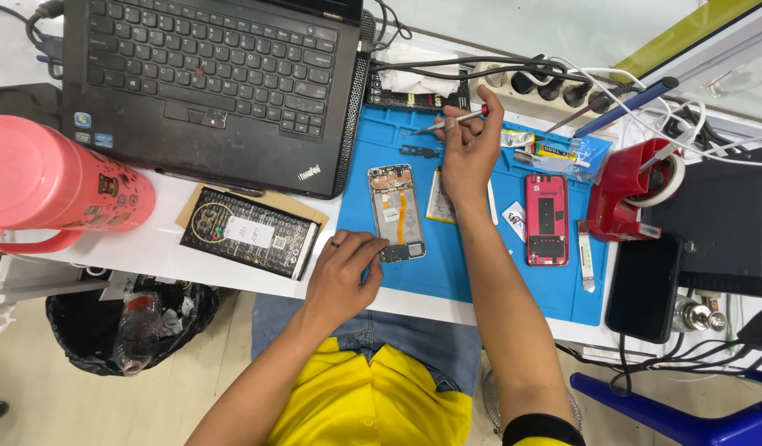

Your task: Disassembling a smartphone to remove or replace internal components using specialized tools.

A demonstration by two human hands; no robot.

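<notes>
An opened phone (395,211) with its inner parts and an orange ribbon showing lies on a blue work mat (472,272). My left hand (345,271) rests at the mat's near left edge, fingertips touching the phone's lower end. My right hand (470,140) is raised over the mat's far side, gripping a thin screwdriver (445,124) with a red collar, its tip pointing left. A small black bracket (420,151) lies just under that tip. A flat battery (440,196) is partly hidden by my right wrist.
A black laptop (216,83) stands at the back left, a pink jug (51,182) at far left, a black patterned box (249,233) near the table edge. A red phone back (546,219), red tape dispenser (633,194), dark phone (643,289), power strip (546,87) and cables crowd the right.
</notes>
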